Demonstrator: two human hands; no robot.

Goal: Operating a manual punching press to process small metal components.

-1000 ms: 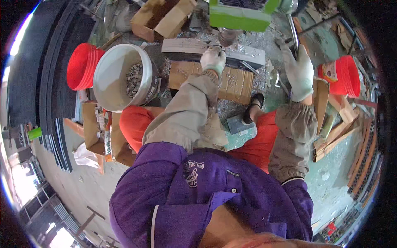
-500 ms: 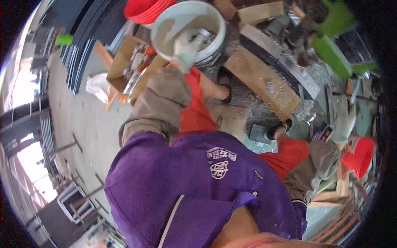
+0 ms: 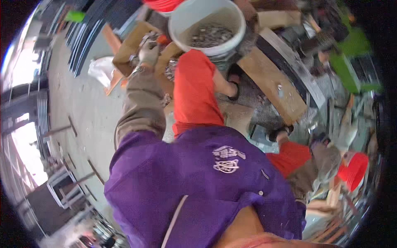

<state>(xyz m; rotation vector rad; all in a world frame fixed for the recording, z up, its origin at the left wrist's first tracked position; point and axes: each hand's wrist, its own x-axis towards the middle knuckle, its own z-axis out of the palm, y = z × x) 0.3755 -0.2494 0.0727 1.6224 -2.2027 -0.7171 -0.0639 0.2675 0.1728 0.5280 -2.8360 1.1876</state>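
Observation:
My left hand (image 3: 149, 54), in a pale work glove, reaches down over an open cardboard box (image 3: 124, 49). It is at the small shiny metal pieces (image 3: 151, 36) in that box; its fingers are blurred among them, so their grip is unclear. Right of the box stands a white bucket (image 3: 175, 29) with many small grey metal pieces (image 3: 211, 34) at its bottom. Far to the right, my right hand (image 3: 329, 159) is a pale smear at the end of its sleeve, beside a red plastic container (image 3: 356, 170). Whether it holds anything does not show.
More metal pieces lie in a second carton (image 3: 165, 76) near my left knee. A flattened cardboard strip (image 3: 273, 84) lies on the floor ahead, beside a long dark-and-grey profile (image 3: 291, 62). Green crates (image 3: 345, 72) stand far right. A white bag (image 3: 101, 72) is left of the box.
My left hand has left the bucket and moved left to the cardboard box. My right hand has come back toward me. The whole view has shifted slightly.

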